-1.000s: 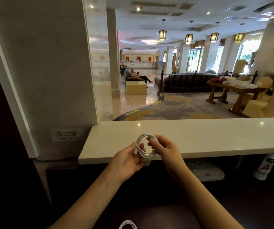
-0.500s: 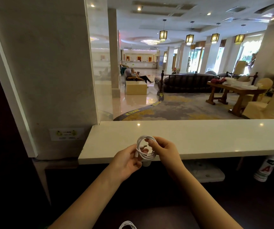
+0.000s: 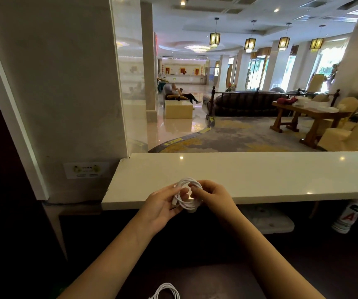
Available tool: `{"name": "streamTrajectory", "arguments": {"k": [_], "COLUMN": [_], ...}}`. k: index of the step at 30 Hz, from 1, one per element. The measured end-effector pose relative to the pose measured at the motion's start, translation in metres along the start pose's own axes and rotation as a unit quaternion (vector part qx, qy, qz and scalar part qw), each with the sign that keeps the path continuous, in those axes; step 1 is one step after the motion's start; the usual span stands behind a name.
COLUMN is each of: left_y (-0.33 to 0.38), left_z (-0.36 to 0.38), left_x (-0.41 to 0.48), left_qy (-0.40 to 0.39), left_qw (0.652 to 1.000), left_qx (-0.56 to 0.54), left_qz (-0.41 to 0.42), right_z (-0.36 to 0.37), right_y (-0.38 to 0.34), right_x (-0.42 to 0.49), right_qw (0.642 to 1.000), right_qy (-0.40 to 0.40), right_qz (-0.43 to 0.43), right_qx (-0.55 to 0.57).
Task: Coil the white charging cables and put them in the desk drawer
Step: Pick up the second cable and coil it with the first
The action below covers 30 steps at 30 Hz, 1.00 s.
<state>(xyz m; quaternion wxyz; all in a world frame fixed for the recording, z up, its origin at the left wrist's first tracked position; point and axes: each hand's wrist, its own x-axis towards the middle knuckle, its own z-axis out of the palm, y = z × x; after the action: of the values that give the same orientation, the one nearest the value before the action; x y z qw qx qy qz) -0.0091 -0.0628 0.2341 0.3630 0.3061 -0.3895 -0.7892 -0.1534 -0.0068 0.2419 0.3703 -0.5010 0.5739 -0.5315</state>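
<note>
A white charging cable [image 3: 187, 194], wound into a small round coil, hangs between both my hands just in front of the white counter's near edge. My left hand [image 3: 163, 207] grips the coil's left side, where a plug end shows. My right hand [image 3: 211, 198] pinches the coil's right side with fingertips reaching into the loop. A second white cable [image 3: 167, 290] lies loosely coiled at the bottom edge of the view, on a dark surface. No drawer is visible.
The white counter [image 3: 260, 178] runs across in front of me, with a glass pane above it and a pillar [image 3: 55, 93] at left. Below the counter are a white pad [image 3: 271, 221] and a white bottle [image 3: 348, 215] with red print. Beyond lies a hotel lobby.
The coil has dropped slightly lower and tightened. My right fingers have shifted from the coil's top into its loop. The left hand keeps its grip.
</note>
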Motion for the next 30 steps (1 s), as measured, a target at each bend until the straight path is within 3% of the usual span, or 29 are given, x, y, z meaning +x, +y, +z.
{"name": "streamTrajectory", "arguments": {"k": [4, 13, 20, 24, 30], "left_y": [-0.010, -0.040, -0.074, -0.092, -0.138], "left_z": [-0.011, -0.043, -0.059, -0.075, -0.110], "left_x": [0.001, -0.007, -0.016, -0.021, -0.035], "left_qy": [-0.010, 0.032, 0.078, 0.125, 0.177], "left_qw": [1.000, 0.999, 0.992, 0.987, 0.975], "left_qx": [-0.015, 0.014, -0.070, -0.067, 0.028], "left_qz": [0.007, -0.019, -0.068, -0.075, -0.128], "right_z": [-0.002, 0.014, 0.036, 0.048, 0.071], "right_y": [0.013, 0.067, 0.101, 0.121, 0.172], "right_x": [-0.002, -0.010, -0.022, -0.025, -0.048], "right_qw": [0.995, 0.984, 0.939, 0.946, 0.962], "right_qy": [-0.060, -0.086, -0.092, -0.102, -0.101], "right_qz": [0.055, 0.123, 0.203, 0.221, 0.252], "right_qx": [0.059, 0.098, 0.262, 0.216, 0.038]}}
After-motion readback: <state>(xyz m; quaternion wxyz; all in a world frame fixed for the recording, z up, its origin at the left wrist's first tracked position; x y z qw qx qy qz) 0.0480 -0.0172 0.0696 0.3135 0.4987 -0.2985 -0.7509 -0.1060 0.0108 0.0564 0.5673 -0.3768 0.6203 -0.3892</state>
